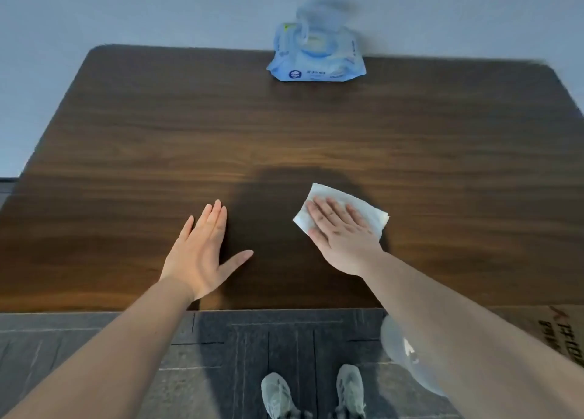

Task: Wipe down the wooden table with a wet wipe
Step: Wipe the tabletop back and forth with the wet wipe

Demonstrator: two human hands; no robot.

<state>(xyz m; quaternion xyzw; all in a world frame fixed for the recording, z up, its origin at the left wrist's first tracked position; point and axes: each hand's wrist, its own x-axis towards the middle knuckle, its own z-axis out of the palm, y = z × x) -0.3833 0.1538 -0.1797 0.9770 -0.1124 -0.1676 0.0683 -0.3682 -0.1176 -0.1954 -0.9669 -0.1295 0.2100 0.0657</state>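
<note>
Head view, looking down at a dark wood surface [158, 127] w/ rounded far corners, set against a pale wall.

Right hand [343, 229] lies flat, palm down, on a white wet wipe [363, 202]. Wipe is spread on the surface near the front edge, a bit right of centre; its corners stick out past the fingers on the far side & to the right. Grip there: fully open, fingers straight & close together, pressing the wipe down rather than pinching it.

Left hand [200, 248] is also flat & palm down on bare wood, left of centre, well apart from the wipe. Grip fully open, fingers together, thumb splayed out to the right, holding nothing.

A dark shadow falls on the wood between & beyond the two hands.

Blue wipes pack [316, 63] sits at the far edge of the surface, touching or just beside the wall, roughly centre-right. Its flip lid [319, 15] stands up open; blurry, so label details can't be read.

Below the front edge: dark grey tiled floor [94, 339], two light grey-green shoes [313, 393] side by side. A cardboard box [559, 327] w/ printed lettering shows at the lower right, partly cut off. Something pale & translucent [399, 346] sits under the right forearm; can't tell what.
</note>
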